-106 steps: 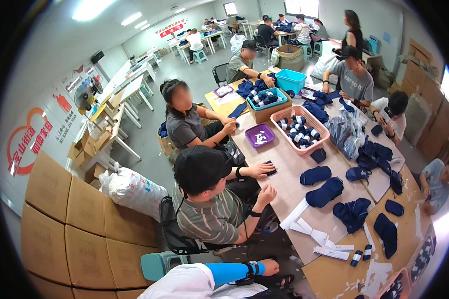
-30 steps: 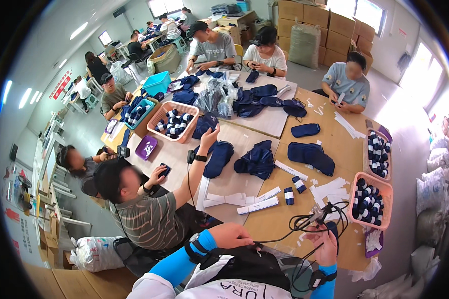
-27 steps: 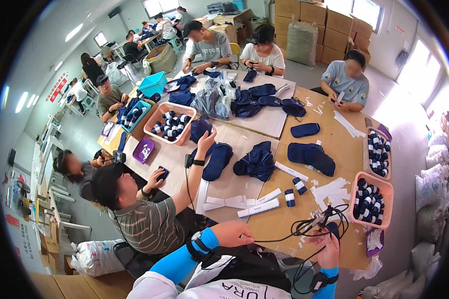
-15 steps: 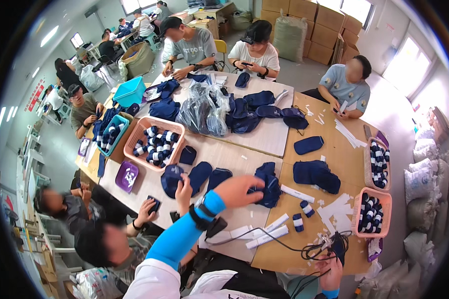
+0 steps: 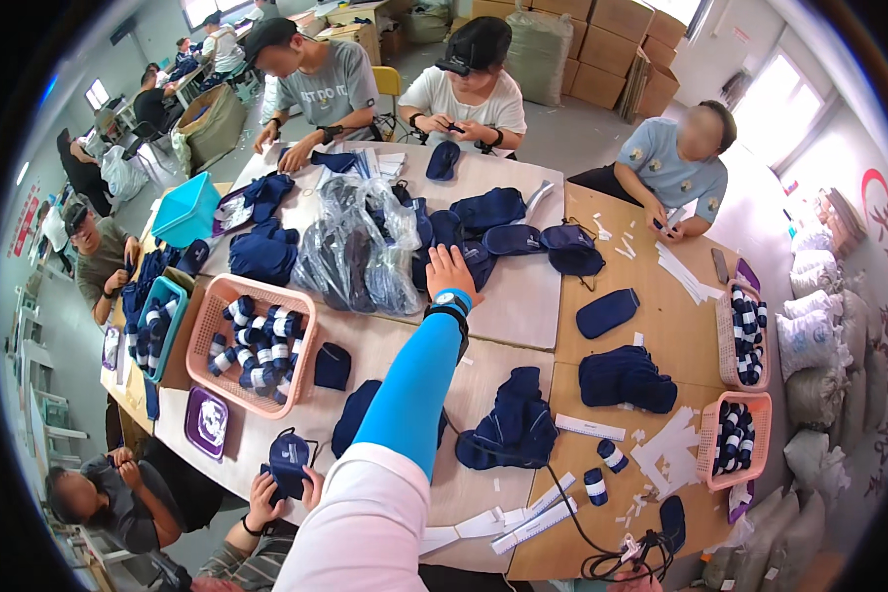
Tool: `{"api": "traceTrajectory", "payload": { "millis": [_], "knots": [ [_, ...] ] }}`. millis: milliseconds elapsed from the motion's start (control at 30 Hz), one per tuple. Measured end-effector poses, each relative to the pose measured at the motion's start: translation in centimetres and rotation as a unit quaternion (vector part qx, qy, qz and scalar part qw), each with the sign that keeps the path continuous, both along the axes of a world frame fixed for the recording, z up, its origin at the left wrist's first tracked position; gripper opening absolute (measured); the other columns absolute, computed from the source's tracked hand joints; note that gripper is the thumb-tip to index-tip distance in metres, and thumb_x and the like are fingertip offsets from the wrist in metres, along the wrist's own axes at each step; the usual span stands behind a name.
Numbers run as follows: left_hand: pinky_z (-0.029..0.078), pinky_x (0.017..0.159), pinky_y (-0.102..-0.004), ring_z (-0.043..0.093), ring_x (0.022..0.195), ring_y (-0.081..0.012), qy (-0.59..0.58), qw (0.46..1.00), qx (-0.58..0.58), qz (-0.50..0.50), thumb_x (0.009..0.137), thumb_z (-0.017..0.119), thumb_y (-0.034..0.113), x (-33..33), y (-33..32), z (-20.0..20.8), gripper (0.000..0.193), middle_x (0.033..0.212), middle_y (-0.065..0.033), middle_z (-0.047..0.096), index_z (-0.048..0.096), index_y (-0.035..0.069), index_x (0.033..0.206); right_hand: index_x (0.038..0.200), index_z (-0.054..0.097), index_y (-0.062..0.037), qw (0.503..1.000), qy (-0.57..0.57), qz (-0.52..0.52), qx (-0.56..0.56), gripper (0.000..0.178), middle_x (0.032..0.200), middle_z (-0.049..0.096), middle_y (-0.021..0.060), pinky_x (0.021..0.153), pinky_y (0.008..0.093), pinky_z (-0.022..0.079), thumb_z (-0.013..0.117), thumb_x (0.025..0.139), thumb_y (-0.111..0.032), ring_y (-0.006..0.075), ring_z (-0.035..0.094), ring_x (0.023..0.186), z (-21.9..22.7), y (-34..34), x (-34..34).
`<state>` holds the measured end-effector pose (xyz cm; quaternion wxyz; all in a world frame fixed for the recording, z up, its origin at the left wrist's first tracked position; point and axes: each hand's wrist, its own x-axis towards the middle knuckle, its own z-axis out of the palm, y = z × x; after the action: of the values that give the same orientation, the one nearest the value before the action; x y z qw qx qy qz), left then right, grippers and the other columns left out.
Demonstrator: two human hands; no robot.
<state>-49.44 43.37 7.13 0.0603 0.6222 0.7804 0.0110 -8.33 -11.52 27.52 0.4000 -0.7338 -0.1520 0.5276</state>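
Note:
My left hand (image 5: 454, 277), in a blue sleeve and wearing a watch, reaches across the table with fingers spread. It is over the edge of a pile of navy fabric pieces (image 5: 475, 259), beside clear plastic bags (image 5: 350, 261) with dark contents. I cannot tell whether the fingertips touch the fabric. At the lower edge, only a little of my right hand (image 5: 633, 584) shows, beside a tangle of black cable (image 5: 612, 560); its fingers are mostly hidden. A navy pouch (image 5: 672, 523) lies near it. Under my left arm is a crumpled navy fabric heap (image 5: 511, 424).
Pink baskets (image 5: 200, 367) hold navy rolls with white bands. Two such rolls (image 5: 595, 486) lie by white paper strips (image 5: 533, 525). A black cable crosses the table front. Several co-workers sit around; one nearby holds a navy pouch (image 5: 288, 462). A folded navy stack (image 5: 627, 379) lies right.
My left hand has left the near navy heap and moved forward to the far pile. My right hand has dropped mostly out of view. The view has shifted; the near co-worker now holds up a pouch.

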Motion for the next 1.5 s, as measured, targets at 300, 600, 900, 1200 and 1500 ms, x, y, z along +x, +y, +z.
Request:
{"api": "traceTrajectory", "payload": {
  "millis": [300, 600, 900, 1200, 1500],
  "knots": [
    [0.051, 0.087, -0.0401, 0.070, 0.095, -0.0276, 0.085, 0.990, 0.111, 0.033, 0.083, 0.074, 0.033, -0.9, 3.7, -8.8, 0.035, 0.102, -0.0084, 0.067, 0.064, 0.009, 0.106, 0.130, 0.060, 0.0002, 0.998, 0.031, 0.023, -0.058, 0.039, 0.118, 0.070, 0.0121, 0.088, 0.0350, 0.052, 0.045, 0.113, -0.031, 0.0210, 0.065, 0.101, 1.7, 0.2, -1.8],
    [0.053, 0.077, -0.0446, 0.072, 0.092, -0.0329, -0.068, 0.986, 0.142, -0.059, 0.084, 0.072, 0.025, -3.4, 0.6, -1.5, 0.019, 0.097, -0.0116, 0.072, 0.063, 0.012, 0.091, 0.129, 0.060, 0.0013, 0.999, 0.030, 0.006, -0.014, 0.038, 0.119, 0.070, 0.0136, 0.091, 0.0366, 0.053, 0.045, 0.112, -0.029, 0.0237, 0.066, 0.105, 2.3, 1.1, -3.0],
    [0.057, 0.083, -0.0398, 0.075, 0.091, -0.0353, -0.496, 0.835, 0.238, -0.001, 0.084, 0.071, 0.017, -3.7, -12.8, 6.2, 0.040, 0.097, -0.0240, 0.076, 0.068, -0.002, 0.120, 0.135, 0.056, 0.0053, 0.996, 0.029, 0.078, 0.028, 0.047, 0.117, 0.070, 0.0199, 0.085, 0.0406, 0.053, 0.048, 0.111, -0.034, 0.0281, 0.067, 0.096, -0.9, 1.3, -0.7],
    [0.055, 0.089, -0.0323, 0.069, 0.099, -0.0162, -0.709, 0.700, 0.076, 0.019, 0.092, 0.069, 0.008, 0.0, -28.1, 11.1, 0.034, 0.110, -0.0096, 0.075, 0.067, -0.006, 0.122, 0.131, 0.055, 0.0048, 0.980, 0.122, 0.087, 0.135, 0.040, 0.109, 0.071, 0.0239, 0.074, 0.0411, 0.056, 0.046, 0.112, -0.029, 0.0316, 0.070, 0.087, 1.1, 2.0, 1.8],
    [0.054, 0.089, -0.0317, 0.068, 0.098, -0.0153, -0.701, 0.712, 0.003, 0.037, 0.090, 0.067, 0.006, 10.9, -41.5, 12.8, 0.032, 0.107, -0.0086, 0.075, 0.067, -0.007, 0.119, 0.137, 0.056, 0.0054, 0.961, 0.182, 0.165, 0.129, 0.042, 0.113, 0.071, 0.0231, 0.081, 0.0381, 0.055, 0.048, 0.112, -0.027, 0.0280, 0.069, 0.092, 0.7, 1.1, 10.4]
  ]
}}
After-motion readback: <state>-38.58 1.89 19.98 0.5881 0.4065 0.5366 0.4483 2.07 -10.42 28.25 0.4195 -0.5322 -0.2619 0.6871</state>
